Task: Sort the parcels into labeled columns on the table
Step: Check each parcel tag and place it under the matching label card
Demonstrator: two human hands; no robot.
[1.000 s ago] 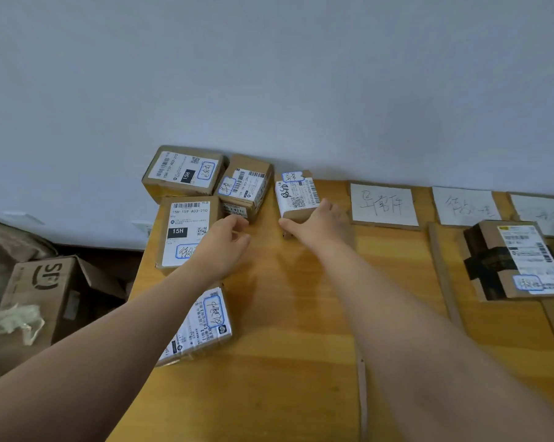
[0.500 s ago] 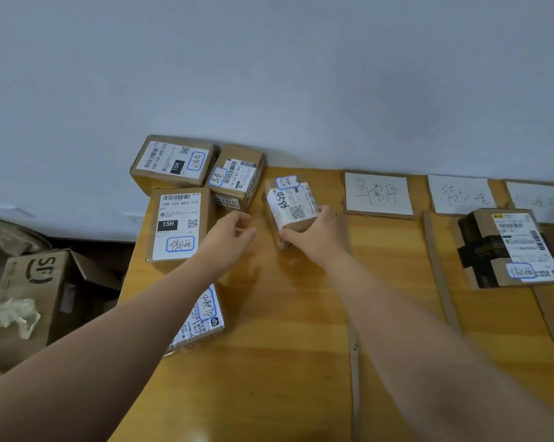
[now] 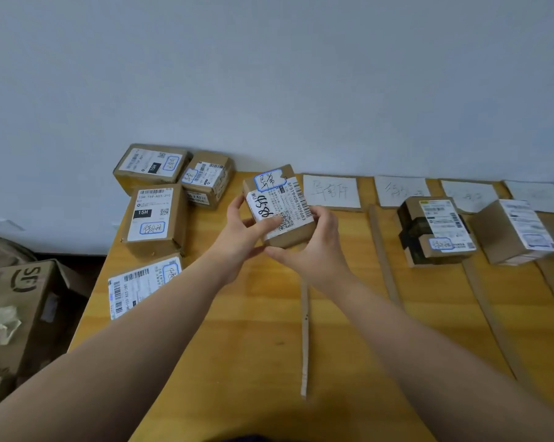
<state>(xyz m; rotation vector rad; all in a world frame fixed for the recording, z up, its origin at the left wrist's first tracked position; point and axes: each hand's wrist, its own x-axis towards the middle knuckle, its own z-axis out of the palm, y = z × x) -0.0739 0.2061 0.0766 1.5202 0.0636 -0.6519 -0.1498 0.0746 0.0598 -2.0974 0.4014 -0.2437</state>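
Observation:
A small brown parcel (image 3: 288,202) with a white shipping label and a blue-edged handwritten sticker is lifted above the wooden table (image 3: 247,330). My left hand (image 3: 240,234) grips its left side, thumb on the label. My right hand (image 3: 314,247) holds its right and lower edge. Several unsorted parcels lie at the table's left: one at the back corner (image 3: 149,165), one beside it (image 3: 205,178), a larger one (image 3: 154,218) and a flat one (image 3: 142,283). White column labels (image 3: 331,191) (image 3: 400,190) line the back edge. Two parcels (image 3: 436,229) (image 3: 514,231) sit in the right columns.
Thin cardboard strips (image 3: 305,339) (image 3: 384,250) mark off the columns on the table. A grey wall rises behind the table. On the floor to the left stands an open cardboard box (image 3: 20,307) with crumpled paper in it.
My right hand has lifted the small parcel off the table and drawn it nearer. My left hand has moved over from the left and taken hold of it too.

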